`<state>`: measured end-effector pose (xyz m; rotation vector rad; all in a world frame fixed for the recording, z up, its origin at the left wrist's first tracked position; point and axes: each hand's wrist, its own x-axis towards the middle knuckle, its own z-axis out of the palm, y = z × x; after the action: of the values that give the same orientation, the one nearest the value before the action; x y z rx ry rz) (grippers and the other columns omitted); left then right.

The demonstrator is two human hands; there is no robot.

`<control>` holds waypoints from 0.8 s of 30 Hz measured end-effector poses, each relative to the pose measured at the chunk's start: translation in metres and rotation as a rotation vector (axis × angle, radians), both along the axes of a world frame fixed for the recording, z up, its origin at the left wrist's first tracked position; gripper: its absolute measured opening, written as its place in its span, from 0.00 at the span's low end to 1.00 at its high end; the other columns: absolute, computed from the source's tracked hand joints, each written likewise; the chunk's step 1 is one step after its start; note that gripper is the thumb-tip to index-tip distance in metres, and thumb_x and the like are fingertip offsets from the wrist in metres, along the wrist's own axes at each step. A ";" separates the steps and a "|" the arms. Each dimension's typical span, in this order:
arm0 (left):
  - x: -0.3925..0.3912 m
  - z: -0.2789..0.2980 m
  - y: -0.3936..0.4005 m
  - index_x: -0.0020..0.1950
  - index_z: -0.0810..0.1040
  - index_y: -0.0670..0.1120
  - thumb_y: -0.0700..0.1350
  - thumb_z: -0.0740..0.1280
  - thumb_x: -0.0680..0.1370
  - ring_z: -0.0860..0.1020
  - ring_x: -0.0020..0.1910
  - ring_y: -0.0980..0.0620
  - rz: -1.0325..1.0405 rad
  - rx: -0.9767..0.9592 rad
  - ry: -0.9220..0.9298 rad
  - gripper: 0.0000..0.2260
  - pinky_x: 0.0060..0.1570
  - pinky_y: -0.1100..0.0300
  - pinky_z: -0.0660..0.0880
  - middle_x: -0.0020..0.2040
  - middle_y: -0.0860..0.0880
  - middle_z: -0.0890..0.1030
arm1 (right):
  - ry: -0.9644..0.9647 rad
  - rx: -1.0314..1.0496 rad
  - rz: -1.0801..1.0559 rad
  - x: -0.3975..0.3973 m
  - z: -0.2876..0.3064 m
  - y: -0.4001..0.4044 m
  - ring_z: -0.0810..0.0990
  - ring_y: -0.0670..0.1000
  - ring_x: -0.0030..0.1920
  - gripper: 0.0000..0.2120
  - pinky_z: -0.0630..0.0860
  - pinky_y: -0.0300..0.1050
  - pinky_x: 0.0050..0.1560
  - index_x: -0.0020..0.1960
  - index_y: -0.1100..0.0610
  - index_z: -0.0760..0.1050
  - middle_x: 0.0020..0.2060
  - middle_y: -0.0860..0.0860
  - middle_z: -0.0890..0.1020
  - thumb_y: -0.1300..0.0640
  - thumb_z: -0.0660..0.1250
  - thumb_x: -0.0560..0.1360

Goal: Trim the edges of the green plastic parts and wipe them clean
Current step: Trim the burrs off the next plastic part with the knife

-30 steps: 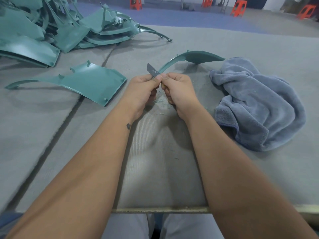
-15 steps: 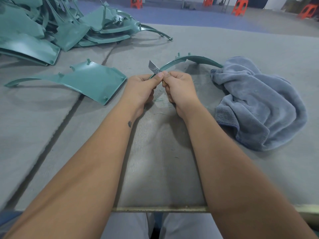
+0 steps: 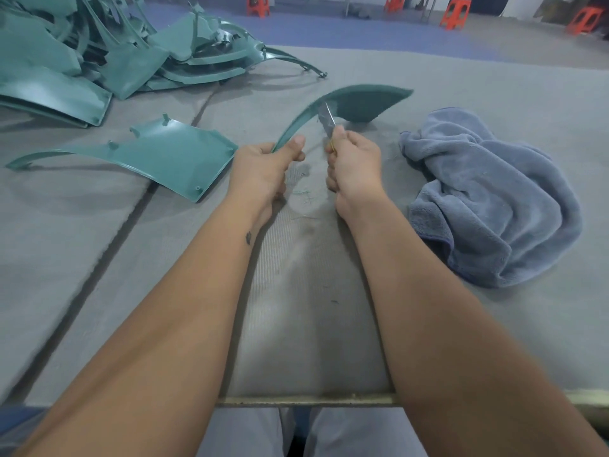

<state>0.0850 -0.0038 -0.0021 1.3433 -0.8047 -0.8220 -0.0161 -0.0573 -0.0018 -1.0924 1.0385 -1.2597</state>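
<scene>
hands [image 3: 263, 169] parted, blade [image 3: 327, 118] slid up part [image 3: 356, 103]

— What sort of place am I looking at?
— A workshop or small factory floor, I'd say. I see a wide felt-covered worktop [image 3: 494, 324], a heap of green moulded plastic parts [image 3: 82, 54] piled at its far left corner, and beyond it a bare hall floor with orange plastic stools [image 3: 456, 16] standing about
</scene>
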 end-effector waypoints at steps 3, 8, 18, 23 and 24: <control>0.008 0.002 0.004 0.40 0.82 0.48 0.52 0.66 0.80 0.62 0.22 0.57 -0.028 0.012 -0.047 0.13 0.24 0.65 0.60 0.26 0.53 0.66 | -0.071 0.016 0.033 0.000 -0.001 -0.001 0.56 0.46 0.21 0.19 0.53 0.37 0.22 0.31 0.55 0.65 0.20 0.46 0.63 0.53 0.58 0.81; 0.015 0.003 0.009 0.43 0.79 0.57 0.48 0.61 0.80 0.79 0.34 0.46 0.015 0.049 -0.494 0.10 0.41 0.54 0.78 0.31 0.51 0.81 | -0.214 0.032 0.158 -0.009 0.000 -0.002 0.59 0.45 0.20 0.16 0.55 0.36 0.21 0.34 0.56 0.70 0.21 0.48 0.67 0.55 0.60 0.80; 0.015 0.001 0.009 0.53 0.77 0.58 0.46 0.60 0.75 0.76 0.35 0.53 -0.108 0.038 -0.834 0.11 0.39 0.55 0.73 0.33 0.53 0.76 | 0.119 -0.147 0.409 -0.006 -0.001 0.005 0.68 0.48 0.23 0.16 0.64 0.40 0.26 0.34 0.57 0.73 0.25 0.52 0.73 0.56 0.61 0.80; 0.008 0.006 0.005 0.49 0.77 0.52 0.43 0.55 0.79 0.74 0.36 0.48 -0.032 0.054 -0.732 0.12 0.38 0.56 0.71 0.33 0.54 0.73 | 0.022 -0.138 0.441 -0.009 0.001 0.005 0.71 0.48 0.27 0.14 0.68 0.40 0.29 0.37 0.56 0.76 0.30 0.52 0.76 0.58 0.61 0.80; 0.006 0.007 0.004 0.49 0.77 0.50 0.43 0.53 0.79 0.75 0.34 0.48 0.011 0.069 -0.596 0.12 0.35 0.57 0.72 0.32 0.52 0.73 | 0.016 -0.138 0.450 -0.008 0.001 0.004 0.71 0.48 0.27 0.15 0.67 0.40 0.29 0.36 0.54 0.77 0.30 0.52 0.76 0.58 0.60 0.80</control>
<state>0.0908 -0.0003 0.0046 1.6812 -1.2345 -0.4371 -0.0246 -0.0528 -0.0013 -1.3546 0.6711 -0.9674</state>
